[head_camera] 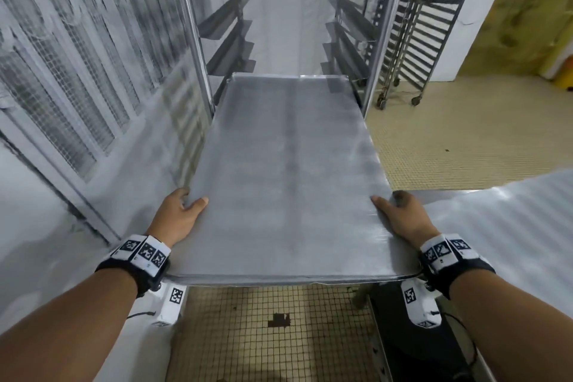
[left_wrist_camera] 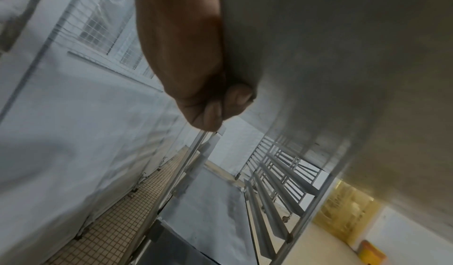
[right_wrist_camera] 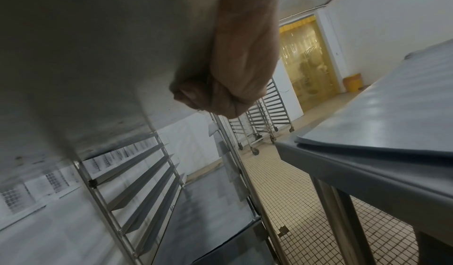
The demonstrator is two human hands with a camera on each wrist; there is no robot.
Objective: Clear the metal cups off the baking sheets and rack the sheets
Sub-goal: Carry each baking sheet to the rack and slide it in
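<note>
From the head view, your left hand (head_camera: 183,209) and right hand (head_camera: 400,211) grip the near corners of the baking sheet (head_camera: 288,164), whose far end sits between the rack (head_camera: 198,40) posts. At your left wrist, fingers (left_wrist_camera: 235,98) curl under the sheet. At your right wrist, fingers (right_wrist_camera: 188,94) curl likewise, and the tabletop (right_wrist_camera: 367,152) lies beside the rack.

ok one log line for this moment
step: racking | hands: left, right grip flat grey metal baking sheet | sheet: far end entering steel rack | cups: none
</note>
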